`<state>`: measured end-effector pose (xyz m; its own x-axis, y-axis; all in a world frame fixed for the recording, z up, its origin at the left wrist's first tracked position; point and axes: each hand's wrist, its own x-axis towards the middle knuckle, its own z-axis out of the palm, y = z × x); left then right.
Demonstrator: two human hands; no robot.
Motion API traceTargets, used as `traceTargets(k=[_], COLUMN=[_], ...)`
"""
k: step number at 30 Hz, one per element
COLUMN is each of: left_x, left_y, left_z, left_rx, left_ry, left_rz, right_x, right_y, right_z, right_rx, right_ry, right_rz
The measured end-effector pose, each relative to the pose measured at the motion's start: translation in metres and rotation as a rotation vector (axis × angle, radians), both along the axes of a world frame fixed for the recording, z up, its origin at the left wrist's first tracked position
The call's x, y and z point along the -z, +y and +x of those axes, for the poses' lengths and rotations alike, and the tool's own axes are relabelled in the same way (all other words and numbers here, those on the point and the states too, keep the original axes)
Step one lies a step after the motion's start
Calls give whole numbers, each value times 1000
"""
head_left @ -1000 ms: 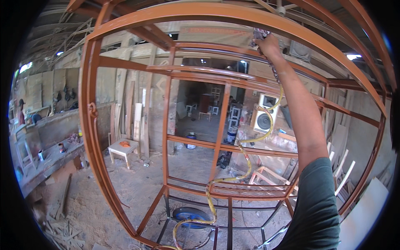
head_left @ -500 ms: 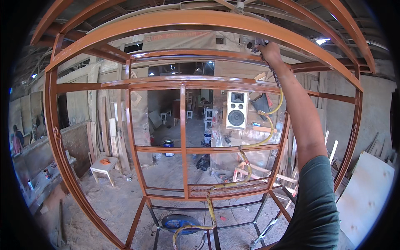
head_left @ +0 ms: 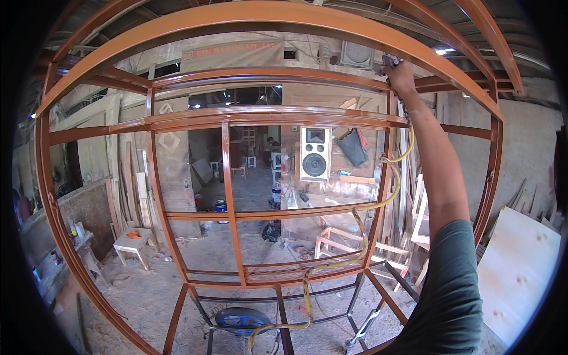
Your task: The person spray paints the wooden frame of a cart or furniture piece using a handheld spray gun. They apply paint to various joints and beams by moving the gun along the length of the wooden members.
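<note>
- Tool: dark, partly hidden, raised high at right.
- Hose: yellow, stained, hanging in curves below the tool, winding down leftward.
- Frame: glossy, orange-brown, upright, open between bars.

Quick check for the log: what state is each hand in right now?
Left hand: not in view, so its state cannot be told.
Right hand: closed around a metallic tool, with a yellow hose hanging below.
</note>
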<state>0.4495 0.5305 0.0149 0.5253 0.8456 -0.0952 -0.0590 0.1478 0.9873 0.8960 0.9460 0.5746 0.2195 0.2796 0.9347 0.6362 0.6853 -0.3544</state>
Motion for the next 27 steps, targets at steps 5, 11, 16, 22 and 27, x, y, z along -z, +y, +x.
traceTargets(k=[5,11,16,22,27], left_x=[-1,-2,2,5,10], left_y=[21,27,22,-2,-41], left_z=[20,29,21,-6,-35], left_rx=[49,65,59,16,-52], left_ry=[5,15,13,-1,-24], left_rz=[2,-13,-45,-94,-146], right_x=[-6,4,18,69,125], right_y=[20,35,31,-20,-65], right_z=[54,93,105,107,96], right_rx=[122,218,301,241,58], right_ry=[-65,5,102,95,177], right_rz=[49,-22,-135,9,-89])
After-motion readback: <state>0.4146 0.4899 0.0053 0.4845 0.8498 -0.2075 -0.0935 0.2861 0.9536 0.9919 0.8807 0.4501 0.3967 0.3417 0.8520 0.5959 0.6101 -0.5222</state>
